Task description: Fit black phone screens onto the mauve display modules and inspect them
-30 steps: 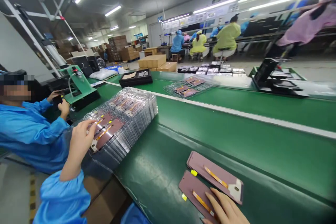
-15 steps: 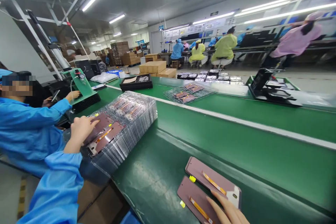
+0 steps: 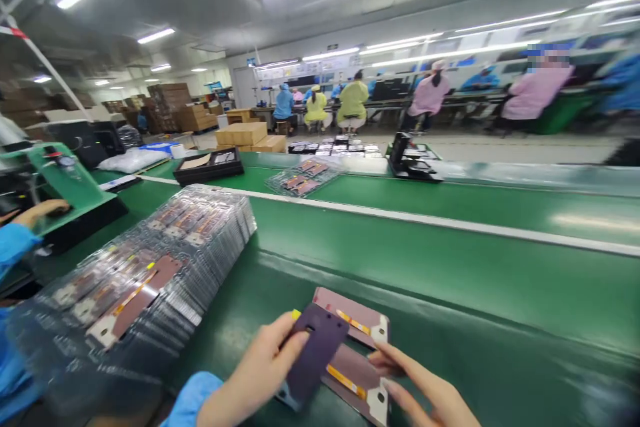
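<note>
My left hand grips a dark phone-shaped panel with a yellow tab, held tilted over two mauve panels on the green bench. Of these, the rear panel and the front panel each carry an orange flex cable. My right hand has its fingers apart at the right ends of both panels. On the left stands a tall stack of clear plastic trays, and one mauve panel lies loose-looking on top among several others seated in the trays.
Farther back on the green bench sit a clear tray with panels, a black box and a black fixture. A co-worker's hand is at a green press on the left. People sit at distant benches.
My left hand has moved right from the tray stack with a panel in it. One fewer loose panel lies on the stack. The view has turned to the right.
</note>
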`<move>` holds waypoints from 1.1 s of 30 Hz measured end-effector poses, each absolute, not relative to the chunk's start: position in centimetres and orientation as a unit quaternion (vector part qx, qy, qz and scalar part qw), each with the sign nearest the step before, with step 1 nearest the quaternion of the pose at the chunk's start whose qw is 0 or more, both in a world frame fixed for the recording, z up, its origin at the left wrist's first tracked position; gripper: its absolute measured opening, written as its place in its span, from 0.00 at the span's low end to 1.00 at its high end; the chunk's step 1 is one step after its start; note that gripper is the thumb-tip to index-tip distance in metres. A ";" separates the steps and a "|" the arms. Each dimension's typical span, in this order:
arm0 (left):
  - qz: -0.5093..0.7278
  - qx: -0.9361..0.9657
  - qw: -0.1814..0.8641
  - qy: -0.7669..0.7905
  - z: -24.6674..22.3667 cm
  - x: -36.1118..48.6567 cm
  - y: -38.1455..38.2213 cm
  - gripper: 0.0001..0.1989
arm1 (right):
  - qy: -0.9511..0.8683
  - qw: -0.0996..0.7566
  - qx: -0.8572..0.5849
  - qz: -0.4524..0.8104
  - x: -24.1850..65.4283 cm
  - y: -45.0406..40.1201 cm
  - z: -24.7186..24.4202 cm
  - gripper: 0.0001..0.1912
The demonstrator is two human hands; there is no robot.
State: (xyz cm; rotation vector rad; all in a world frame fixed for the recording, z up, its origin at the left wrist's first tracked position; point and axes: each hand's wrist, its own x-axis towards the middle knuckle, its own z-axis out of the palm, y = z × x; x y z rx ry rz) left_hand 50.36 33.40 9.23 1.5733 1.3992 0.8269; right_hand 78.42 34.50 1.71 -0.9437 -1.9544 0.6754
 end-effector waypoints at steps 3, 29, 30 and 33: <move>0.352 0.558 0.587 0.470 6.1 54.5 33.9 0.17 | -0.703 0.443 -0.442 0.339 78.0 34.3 3.4 0.19; 0.317 0.505 0.669 0.444 0.6 58.9 34.5 0.29 | -0.653 0.491 -0.504 0.279 76.8 36.0 3.1 0.08; 0.312 0.511 0.668 0.442 0.7 58.9 34.5 0.29 | -0.657 0.485 -0.503 0.283 76.8 36.1 3.1 0.06; 0.299 0.520 0.667 0.442 1.4 58.7 34.5 0.30 | -0.706 0.460 -0.486 0.233 76.8 36.2 3.3 0.05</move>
